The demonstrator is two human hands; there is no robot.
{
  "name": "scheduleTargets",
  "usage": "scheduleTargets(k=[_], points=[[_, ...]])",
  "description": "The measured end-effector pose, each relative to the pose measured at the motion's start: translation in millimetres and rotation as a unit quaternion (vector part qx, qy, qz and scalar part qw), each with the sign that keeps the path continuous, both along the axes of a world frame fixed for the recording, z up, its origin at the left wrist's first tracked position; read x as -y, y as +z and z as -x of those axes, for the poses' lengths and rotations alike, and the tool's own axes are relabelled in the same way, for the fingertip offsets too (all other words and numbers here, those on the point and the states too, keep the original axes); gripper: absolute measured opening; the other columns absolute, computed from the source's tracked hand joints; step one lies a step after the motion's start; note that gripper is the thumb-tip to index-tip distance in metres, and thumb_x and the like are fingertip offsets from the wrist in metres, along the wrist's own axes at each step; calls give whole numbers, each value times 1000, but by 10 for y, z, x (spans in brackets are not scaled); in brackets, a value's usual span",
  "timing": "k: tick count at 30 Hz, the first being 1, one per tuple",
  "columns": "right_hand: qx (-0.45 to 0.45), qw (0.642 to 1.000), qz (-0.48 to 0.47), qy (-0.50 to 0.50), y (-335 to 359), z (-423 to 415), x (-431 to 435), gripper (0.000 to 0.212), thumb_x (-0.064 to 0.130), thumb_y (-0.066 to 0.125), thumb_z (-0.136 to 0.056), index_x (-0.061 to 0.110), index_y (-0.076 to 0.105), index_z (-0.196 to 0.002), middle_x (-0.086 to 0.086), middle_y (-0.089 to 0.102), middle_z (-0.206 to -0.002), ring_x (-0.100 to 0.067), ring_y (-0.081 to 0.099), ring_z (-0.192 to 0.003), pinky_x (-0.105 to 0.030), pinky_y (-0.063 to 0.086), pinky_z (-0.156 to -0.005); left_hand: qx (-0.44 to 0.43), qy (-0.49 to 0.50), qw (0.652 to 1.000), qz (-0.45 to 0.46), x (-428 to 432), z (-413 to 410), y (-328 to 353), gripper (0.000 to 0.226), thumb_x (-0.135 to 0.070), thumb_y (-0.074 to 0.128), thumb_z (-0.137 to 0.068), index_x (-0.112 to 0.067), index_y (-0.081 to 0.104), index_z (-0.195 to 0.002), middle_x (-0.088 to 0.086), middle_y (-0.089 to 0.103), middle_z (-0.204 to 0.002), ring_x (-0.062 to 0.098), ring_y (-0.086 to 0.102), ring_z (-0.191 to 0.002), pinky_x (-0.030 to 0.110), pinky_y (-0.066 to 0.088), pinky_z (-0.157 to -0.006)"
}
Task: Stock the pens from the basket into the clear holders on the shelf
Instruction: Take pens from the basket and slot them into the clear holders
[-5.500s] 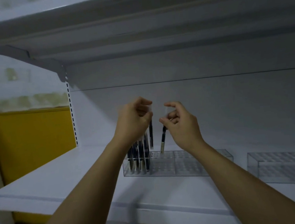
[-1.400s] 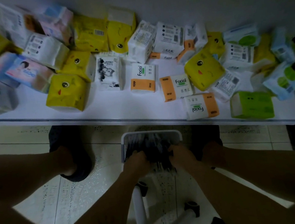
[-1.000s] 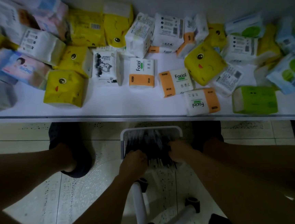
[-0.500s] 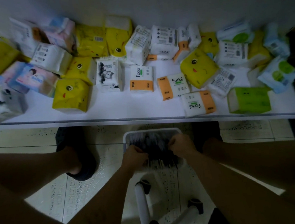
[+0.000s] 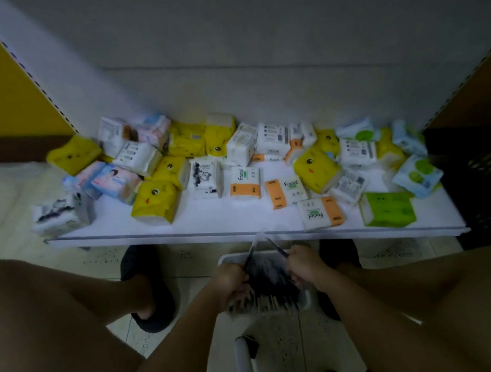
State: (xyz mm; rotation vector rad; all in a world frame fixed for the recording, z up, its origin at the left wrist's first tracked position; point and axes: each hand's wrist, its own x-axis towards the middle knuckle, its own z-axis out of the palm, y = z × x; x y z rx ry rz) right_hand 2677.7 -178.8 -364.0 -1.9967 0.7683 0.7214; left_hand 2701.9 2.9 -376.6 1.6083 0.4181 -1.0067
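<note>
A white basket (image 5: 306,299) full of dark pens (image 5: 268,278) sits low in front of me, below the bottom shelf. My left hand (image 5: 230,279) grips a dark pen (image 5: 249,258) that sticks up and away from the basket. My right hand (image 5: 303,265) grips another dark pen (image 5: 276,247), angled up to the left so the two tips nearly meet. The clear holders are out of view.
The white bottom shelf (image 5: 226,217) carries several tissue packs, yellow (image 5: 155,202), orange-and-white (image 5: 319,216) and green (image 5: 388,209). My knees flank the basket, with dark slippers (image 5: 146,286) on the tiled floor. A white stool frame (image 5: 243,361) stands below. A black crate (image 5: 487,182) is at right.
My view dropped from the upper shelf to the basket. Both hands dug into the pens, and each now lifts a pen upward. The camera has tilted up slightly.
</note>
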Motion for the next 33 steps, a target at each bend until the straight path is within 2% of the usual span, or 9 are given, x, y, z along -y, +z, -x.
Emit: scheduleTargets(k=[4,8,12,16,22,24,27,30,33], points=[[110,992,49,25,268,-46,7,32,28,37,-102,7,61,-95,-5,61,-90,-23,59,-86,-32,44,-74,125,-17,990,-59,7,-101,366,26,-22,35,-102,-8,54,-89,5,46,-64,14,39,-48,20,31,-42],[248,967,-57,-17,639,-10,-54,27,20,39,-103,10,64,-105,-3,56,-61,-16,53,-50,-24,41,-52,243,4,970,0,-24,-179,729,29,-28,37,-103,-5,55,-100,8,59,-62,16,46,-43,21,37,-43],[310,939,-140,-49,1101,-106,-148,14,4,44,-100,0,57,-96,-16,61,-76,-15,61,-50,-22,50,-53,274,17,956,108,-46,-261,1176,23,-22,38,-104,-5,52,-99,11,66,-80,18,53,-49,25,45,-47],[391,911,-122,-42,1641,-185,-258,17,-5,54,-91,12,52,-87,-8,61,-76,-3,52,-46,-22,41,-49,336,56,936,84,-41,-358,1710,15,-14,37,-103,-9,48,-93,6,57,-76,15,44,-50,19,34,-41],[518,852,-69,-29,2483,-193,-454,16,19,49,-100,15,65,-100,5,54,-67,0,47,-48,-22,37,-53,529,65,843,74,-73,-400,2484,23,-25,48,-99,-11,58,-85,-4,50,-58,9,44,-47,26,37,-49],[535,840,-90,-32,2737,-204,-505,20,18,49,-100,10,66,-96,1,53,-64,-8,49,-50,-27,41,-52,548,71,829,90,-74,-430,2746,24,-19,45,-101,-9,59,-85,-1,56,-64,10,48,-48,26,41,-49],[548,823,-146,-34,3104,-228,-566,11,5,52,-97,-1,58,-89,-7,55,-65,-8,54,-49,-22,46,-50,584,81,800,109,-98,-494,3116,24,-16,41,-102,-14,58,-85,2,57,-68,11,45,-50,25,39,-50],[581,798,-157,-22,3441,-271,-623,10,1,55,-94,8,54,-88,-3,55,-65,-4,48,-44,-20,40,-45,616,79,772,137,-143,-507,3515,17,-26,39,-103,-23,56,-102,-1,53,-67,8,41,-49,21,33,-47],[619,778,-107,-10,3741,-353,-654,7,17,53,-98,16,60,-101,2,59,-71,1,47,-47,-18,37,-47,661,95,733,130,-188,-499,3891,20,-34,43,-100,-23,60,-102,-3,44,-54,8,35,-45,20,29,-43]])
